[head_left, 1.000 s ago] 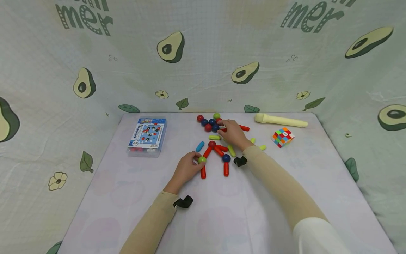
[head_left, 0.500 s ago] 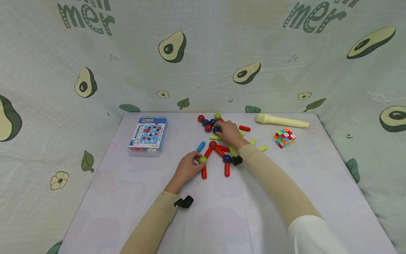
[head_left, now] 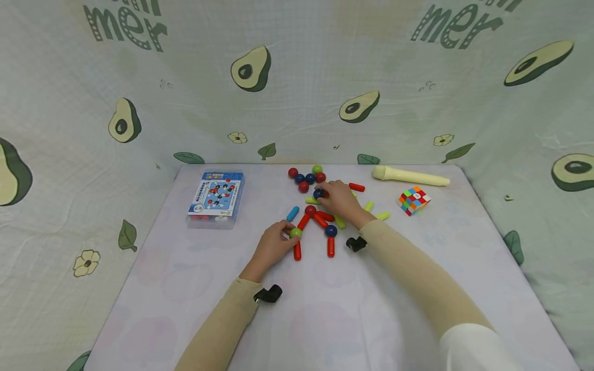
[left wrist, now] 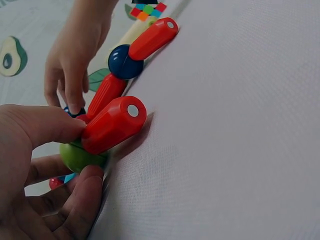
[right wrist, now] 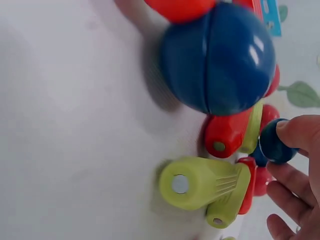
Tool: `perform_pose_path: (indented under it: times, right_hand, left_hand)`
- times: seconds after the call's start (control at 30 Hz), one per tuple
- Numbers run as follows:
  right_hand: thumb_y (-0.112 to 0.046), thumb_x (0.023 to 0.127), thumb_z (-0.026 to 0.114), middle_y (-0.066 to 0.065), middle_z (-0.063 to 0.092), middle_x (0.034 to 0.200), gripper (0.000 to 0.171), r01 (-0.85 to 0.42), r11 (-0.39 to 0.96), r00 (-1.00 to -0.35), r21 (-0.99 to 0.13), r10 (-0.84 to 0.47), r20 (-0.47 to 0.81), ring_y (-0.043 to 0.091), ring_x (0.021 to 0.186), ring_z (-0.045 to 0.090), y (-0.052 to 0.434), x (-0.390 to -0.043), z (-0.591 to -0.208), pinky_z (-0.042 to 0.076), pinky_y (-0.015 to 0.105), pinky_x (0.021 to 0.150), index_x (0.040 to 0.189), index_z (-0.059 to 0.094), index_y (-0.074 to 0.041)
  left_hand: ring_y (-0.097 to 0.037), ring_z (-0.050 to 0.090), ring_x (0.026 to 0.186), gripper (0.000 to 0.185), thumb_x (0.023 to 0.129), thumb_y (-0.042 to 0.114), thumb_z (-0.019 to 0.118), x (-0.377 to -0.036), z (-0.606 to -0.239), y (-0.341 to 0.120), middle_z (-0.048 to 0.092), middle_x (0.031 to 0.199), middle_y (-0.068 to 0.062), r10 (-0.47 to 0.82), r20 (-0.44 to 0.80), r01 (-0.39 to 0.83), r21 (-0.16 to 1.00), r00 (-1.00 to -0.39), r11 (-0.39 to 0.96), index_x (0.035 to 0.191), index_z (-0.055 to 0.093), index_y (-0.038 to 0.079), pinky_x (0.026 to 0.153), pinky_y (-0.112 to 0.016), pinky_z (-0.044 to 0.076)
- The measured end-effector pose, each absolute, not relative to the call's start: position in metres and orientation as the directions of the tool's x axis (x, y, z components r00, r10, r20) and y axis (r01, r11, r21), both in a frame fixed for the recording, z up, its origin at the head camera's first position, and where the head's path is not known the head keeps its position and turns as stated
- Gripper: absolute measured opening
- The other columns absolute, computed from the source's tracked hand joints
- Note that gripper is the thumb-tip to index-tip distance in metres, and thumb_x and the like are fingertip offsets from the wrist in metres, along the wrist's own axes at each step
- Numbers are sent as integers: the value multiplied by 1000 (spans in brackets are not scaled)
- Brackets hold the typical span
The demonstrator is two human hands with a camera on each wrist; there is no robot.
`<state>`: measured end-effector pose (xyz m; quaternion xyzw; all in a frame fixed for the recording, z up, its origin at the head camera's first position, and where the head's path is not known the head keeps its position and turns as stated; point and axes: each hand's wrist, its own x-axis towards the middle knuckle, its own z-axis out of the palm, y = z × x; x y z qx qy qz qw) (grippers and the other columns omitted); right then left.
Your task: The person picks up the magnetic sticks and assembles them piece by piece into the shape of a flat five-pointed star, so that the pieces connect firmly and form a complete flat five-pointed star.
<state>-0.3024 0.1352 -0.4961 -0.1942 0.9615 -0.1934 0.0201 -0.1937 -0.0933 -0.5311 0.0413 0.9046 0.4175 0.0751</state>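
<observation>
Both hands on the magnetic rod-and-ball figure at frame centre.
Since a second ago, the right hand has drawn a dark blue plastic ball out of the upper-centre cluster, fingers pinching it above the desk. Left hand fingers still pinch the green plastic ball. The palm hides the grip's underside.

A pale lilac cloth-covered table carries a clear plastic box with a blue label far left, scattered red, blue and green balls and rods mid-far, a cream plastic tube and a multicoloured puzzle cube far right.
</observation>
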Motion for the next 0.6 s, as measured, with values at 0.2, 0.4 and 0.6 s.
perform_pose_path:
  times: [0.2,0.4,0.6]
  right_hand:
    - [-28,97,71,10,66,127,42,-399,828,-911,-394,-406,70,30,118,55,141,-287,-498,46,47,104,136,64,-14]
    - [-27,96,71,8,67,124,40,-411,807,-905,-424,-415,88,27,112,57,151,-269,-499,45,48,102,134,66,-14]
    - [-27,95,73,10,66,129,42,-420,799,-901,-429,-422,95,32,122,57,161,-250,-497,39,54,109,133,66,-13]
  left_hand:
    - [-16,57,79,29,93,31,75,-195,-533,-93,63,102,0,136,-90,22,754,-987,656,116,67,14,68,-28,51]
    - [-16,57,79,29,93,31,75,-196,-534,-93,63,102,0,138,-91,20,760,-986,650,116,66,15,69,-29,51]
    - [-16,57,79,29,93,32,75,-197,-536,-93,63,103,0,134,-94,16,759,-987,651,115,67,15,69,-29,51]
